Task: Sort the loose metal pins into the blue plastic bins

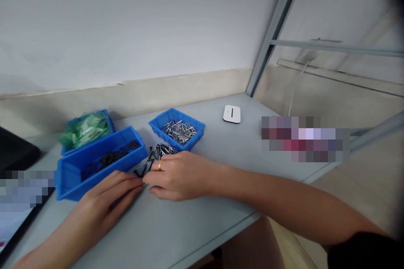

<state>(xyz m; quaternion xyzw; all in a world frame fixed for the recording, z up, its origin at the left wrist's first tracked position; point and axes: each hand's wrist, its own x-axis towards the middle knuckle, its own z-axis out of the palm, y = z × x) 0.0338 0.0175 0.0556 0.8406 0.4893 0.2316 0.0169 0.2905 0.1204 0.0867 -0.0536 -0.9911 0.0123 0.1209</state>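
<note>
A loose pile of mixed dark and silver screws or nails (160, 151) lies on the grey table, partly behind my right hand (179, 176). That hand wears a gold ring, and its fingers are bent and closed, pointing left beside the pile. Fingertips of my left hand (110, 197) come together almost against the right fingertips. What either pinch holds is hidden. A few dark screws (139, 173) lie right by the fingertips. Left of the pile is a long blue bin (67, 180) with dark screws (113, 157); behind the pile, a smaller blue bin (192, 141) holds silver nails (179, 131).
Another blue bin (110, 122) at the back left holds green plastic bags (85, 130). A white square device (232, 114) lies at the back right. A metal frame post (274, 29) rises at the table's far corner. A dark-edged screen or device lies at the left.
</note>
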